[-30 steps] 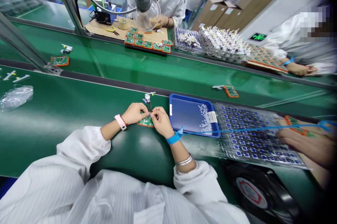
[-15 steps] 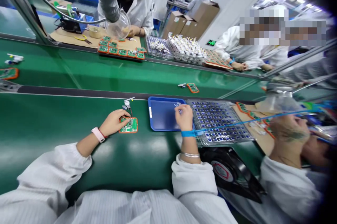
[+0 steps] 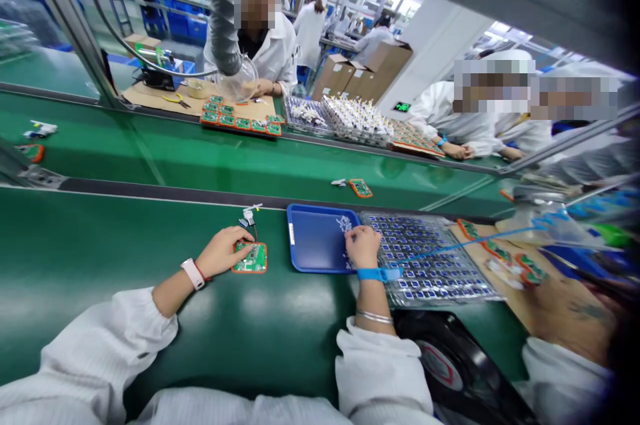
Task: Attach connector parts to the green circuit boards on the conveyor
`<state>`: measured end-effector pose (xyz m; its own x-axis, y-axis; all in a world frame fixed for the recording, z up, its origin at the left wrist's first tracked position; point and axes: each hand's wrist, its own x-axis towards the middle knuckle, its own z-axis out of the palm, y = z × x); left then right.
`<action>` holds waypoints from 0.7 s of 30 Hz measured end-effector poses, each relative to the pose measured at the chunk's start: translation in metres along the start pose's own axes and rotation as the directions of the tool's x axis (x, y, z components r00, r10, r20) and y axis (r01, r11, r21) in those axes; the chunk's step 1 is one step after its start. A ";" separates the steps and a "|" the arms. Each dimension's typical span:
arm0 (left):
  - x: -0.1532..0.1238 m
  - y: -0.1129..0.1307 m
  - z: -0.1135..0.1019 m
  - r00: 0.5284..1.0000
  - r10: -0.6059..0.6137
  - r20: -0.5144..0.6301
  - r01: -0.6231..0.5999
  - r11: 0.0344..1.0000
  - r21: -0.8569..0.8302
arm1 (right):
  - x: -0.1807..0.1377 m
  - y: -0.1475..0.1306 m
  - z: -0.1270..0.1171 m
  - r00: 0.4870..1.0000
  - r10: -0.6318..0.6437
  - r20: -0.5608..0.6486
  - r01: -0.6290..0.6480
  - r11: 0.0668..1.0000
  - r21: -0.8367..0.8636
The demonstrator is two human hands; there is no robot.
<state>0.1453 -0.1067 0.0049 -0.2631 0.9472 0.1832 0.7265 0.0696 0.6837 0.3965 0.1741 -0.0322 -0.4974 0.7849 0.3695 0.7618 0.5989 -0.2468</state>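
Left hand (image 3: 217,253) reaches out over the green surface of the bench (image 3: 100,258), its fingertips (image 3: 245,246) lying on the upper left of a green circuit board (image 3: 253,258) in an orange frame; whether they grip it, I cannot tell. Just beyond those fingertips, a small white connector (image 3: 249,216) sits on the bench, with a thin dark wire (image 3: 256,233) running from it down to the board. Right hand (image 3: 364,246) is well apart from the left, its fingers (image 3: 353,236) over the right edge of a blue plastic tray (image 3: 315,238), close to a scatter of small white pieces (image 3: 345,225); I cannot tell if they pinch anything. A blue wrist strap (image 3: 373,274) circles that wrist, and just past the hand lies a clear blister tray (image 3: 430,258) of small blue parts. Farther right, a co-worker's hand (image 3: 565,308) rests on cardboard (image 3: 500,298).
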 end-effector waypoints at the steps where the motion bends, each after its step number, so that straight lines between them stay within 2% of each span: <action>1: 0.000 0.000 0.000 1.000 -0.001 -0.002 0.001 1.000 0.001 | 0.001 0.003 0.000 1.000 -0.001 0.022 0.001 1.000 -0.007; 4: 0.000 -0.001 0.001 1.000 0.002 -0.013 -0.002 1.000 -0.001 | 0.003 0.006 -0.003 0.998 0.016 0.057 -0.014 0.999 -0.030; 7: -0.001 -0.001 0.002 0.999 0.000 -0.037 -0.001 1.000 -0.030 | 0.003 -0.013 -0.011 1.000 0.009 0.022 -0.010 0.999 0.037; 10: -0.001 0.000 0.002 0.996 -0.052 -0.071 0.047 0.997 -0.057 | -0.010 -0.067 -0.019 0.990 -0.129 -0.049 0.138 0.946 0.292; 13: -0.001 0.004 0.000 0.993 -0.076 -0.095 0.067 0.993 -0.098 | -0.038 -0.140 -0.021 0.952 -0.304 -0.039 0.267 0.760 0.593; 15: -0.001 0.007 -0.001 0.994 -0.036 -0.106 0.020 0.989 -0.147 | -0.058 -0.179 -0.017 0.929 -0.370 0.025 0.242 0.657 0.714; 18: -0.001 0.009 0.000 0.994 0.018 -0.110 -0.038 0.982 -0.183 | -0.073 -0.204 -0.009 0.924 -0.376 0.075 0.189 0.616 0.765; 21: -0.001 0.006 0.002 0.995 0.011 -0.097 -0.027 0.985 -0.168 | -0.072 -0.202 -0.004 0.920 -0.378 0.099 0.169 0.614 0.771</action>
<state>0.1512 -0.1064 0.0071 -0.3155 0.9133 0.2577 0.6162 -0.0094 0.7875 0.2804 -0.0040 -0.0059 -0.7872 0.5117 0.3443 0.0635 0.6225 -0.7800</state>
